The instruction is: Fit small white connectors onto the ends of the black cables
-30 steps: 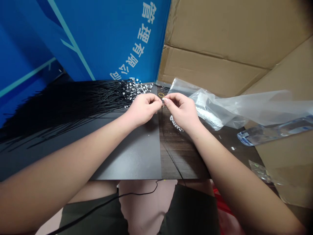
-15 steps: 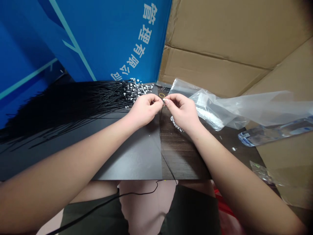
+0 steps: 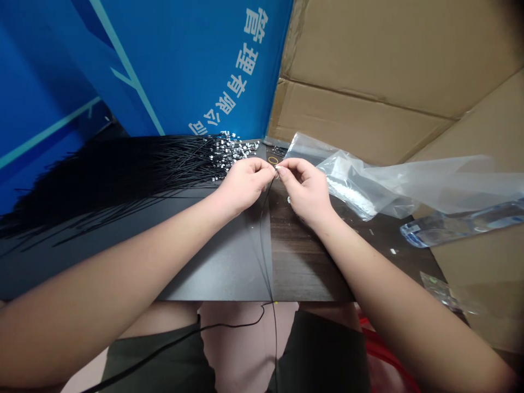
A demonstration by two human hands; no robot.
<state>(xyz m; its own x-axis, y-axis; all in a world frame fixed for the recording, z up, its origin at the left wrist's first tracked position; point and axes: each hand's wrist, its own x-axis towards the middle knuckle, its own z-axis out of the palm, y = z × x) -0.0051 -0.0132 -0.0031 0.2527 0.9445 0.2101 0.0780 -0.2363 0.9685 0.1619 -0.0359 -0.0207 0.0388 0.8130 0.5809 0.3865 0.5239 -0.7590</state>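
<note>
My left hand (image 3: 249, 184) is closed in a pinch on a thin black wire (image 3: 262, 232), which trails down across the table and over its front edge. Thumb and forefinger of my right hand (image 3: 308, 188) pinch a tiny white connector (image 3: 278, 168), right against the left fingertips. The join between wire and connector is too small to make out. Left of my hands lies a big bundle of black wires (image 3: 135, 166) with white connector ends (image 3: 235, 150). A loose white piece (image 3: 289, 200) peeks out beside my right hand.
A clear plastic bag (image 3: 352, 191) holding white pieces lies at the right, near an empty-looking clear blue-tinted plastic package (image 3: 454, 224). A yellow ring (image 3: 273, 160) sits beyond my fingers. Cardboard (image 3: 368, 103) and a blue printed panel (image 3: 184, 65) stand behind. A black cable (image 3: 229, 326) crosses my lap.
The thin black wire now shows hanging from my fingers down past the table edge. My right hand now covers most of the loose white pieces under it. Both hands stay pinched together.
</note>
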